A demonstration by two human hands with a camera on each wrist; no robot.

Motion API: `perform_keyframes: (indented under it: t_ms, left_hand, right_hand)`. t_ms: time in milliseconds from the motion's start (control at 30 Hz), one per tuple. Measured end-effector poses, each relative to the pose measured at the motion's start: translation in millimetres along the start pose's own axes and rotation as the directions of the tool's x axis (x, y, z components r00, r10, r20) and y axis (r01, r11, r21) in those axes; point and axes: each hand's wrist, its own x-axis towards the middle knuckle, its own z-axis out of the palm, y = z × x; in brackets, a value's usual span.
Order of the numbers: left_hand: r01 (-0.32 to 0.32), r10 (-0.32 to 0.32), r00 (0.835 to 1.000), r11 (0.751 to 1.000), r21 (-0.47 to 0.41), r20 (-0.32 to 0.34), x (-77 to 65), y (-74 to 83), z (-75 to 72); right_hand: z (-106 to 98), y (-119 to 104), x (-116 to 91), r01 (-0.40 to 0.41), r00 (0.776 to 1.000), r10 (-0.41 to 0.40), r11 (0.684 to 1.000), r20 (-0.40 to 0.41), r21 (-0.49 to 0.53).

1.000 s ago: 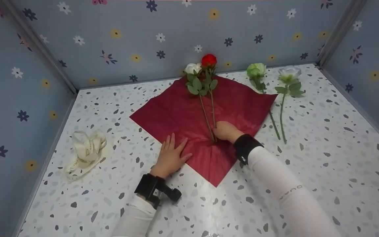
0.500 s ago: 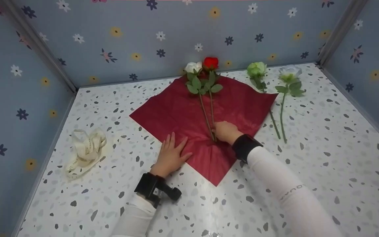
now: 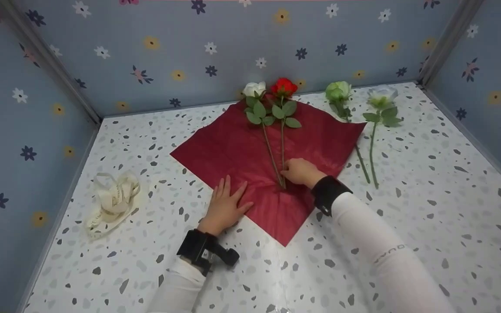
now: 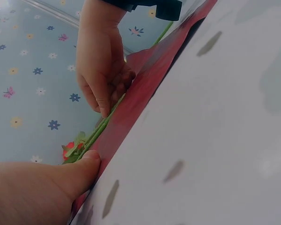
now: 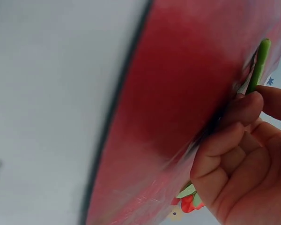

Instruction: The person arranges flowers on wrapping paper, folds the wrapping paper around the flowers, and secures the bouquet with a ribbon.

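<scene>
Dark red paper (image 3: 215, 145) is touched along its near left edge by the left hand (image 3: 224, 208), fingers straight and spread. Over the paper, a red rose (image 3: 284, 88) is pinched by its stem in the right hand (image 3: 300, 171), beside a white rose (image 3: 255, 89) (a cream ribbon (image 3: 118, 202) is heaped well to the left).

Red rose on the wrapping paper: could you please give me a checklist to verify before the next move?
1. Red rose held by its stem: ok, pinched in the right hand.
2. Wrapping paper held down: ok, the left hand rests at its edge.
3. White rose with its stem on the paper: ok.
4. Roses apart at the stem ends: cannot tell.
5. Green flower free of the paper: not ok, its stem is partly covered.
6. Ribbon away from the paper: ok.
</scene>
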Motion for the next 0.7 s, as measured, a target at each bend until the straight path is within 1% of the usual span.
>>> perform_keyframes:
  t_ms: [133,267,400,533,700]
  left_hand:
    - [0.000,0.000,1.000,1.000,0.000,-0.002,0.8,0.1,-0.2]
    - [0.000,0.000,1.000,1.000,0.006,-0.002,0.7,0.5,-0.9]
    - [0.003,-0.003,1.000,1.000,0.009,-0.002,-0.2,0.7,-1.1]
    - [0.011,-0.011,1.000,1.000,0.009,0.005,-0.7,0.1,-0.4]
    - [0.010,-0.010,1.000,1.000,0.012,0.012,0.2,-0.3,0.5]
  right_hand:
    - [-1.3,1.3,-0.4,0.001,1.000,-0.001,1.000,0.004,0.017]
    - [-3.8,4.2,-1.3,0.020,1.000,-0.020,0.999,-0.013,0.034]
    - [-7.8,9.5,-1.9,0.013,0.999,-0.011,0.998,-0.035,0.054]
    - [-14.8,15.3,-3.5,0.000,0.999,0.003,0.997,-0.052,0.071]
    - [-30.0,25.2,-5.8,-0.015,0.995,0.022,0.998,-0.102,0.067]
